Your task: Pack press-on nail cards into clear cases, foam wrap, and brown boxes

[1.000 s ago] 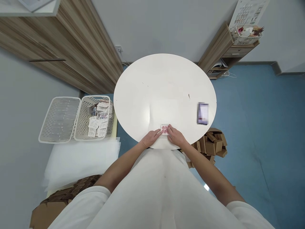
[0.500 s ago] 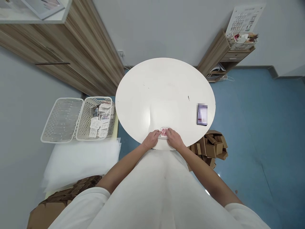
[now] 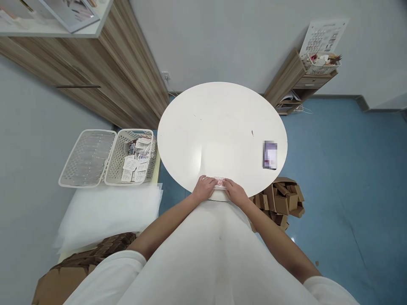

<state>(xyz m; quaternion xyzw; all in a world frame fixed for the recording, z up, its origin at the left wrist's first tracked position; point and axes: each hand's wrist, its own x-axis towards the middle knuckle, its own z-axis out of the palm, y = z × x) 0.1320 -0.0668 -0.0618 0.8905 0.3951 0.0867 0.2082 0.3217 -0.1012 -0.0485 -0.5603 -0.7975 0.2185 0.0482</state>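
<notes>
Filling the centre, a white oval table (image 3: pixel 222 123), to its left a perforated basket (image 3: pixel 153 156) of printed cards (image 3: pixel 130 163), at the table's near edge the person's left hand (image 3: pixel 204 189) and right hand (image 3: pixel 236 192), gripping between them a small clear case (image 3: pixel 219 181) by opposite ends, pink pieces (image 3: pixel 220 183) inside.

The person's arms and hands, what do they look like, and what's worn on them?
Loose, plain white short sleeves leave both forearms bare. The left hand and right hand wear no gloves. No watch shows on either wrist; rings are too small to tell.
</notes>
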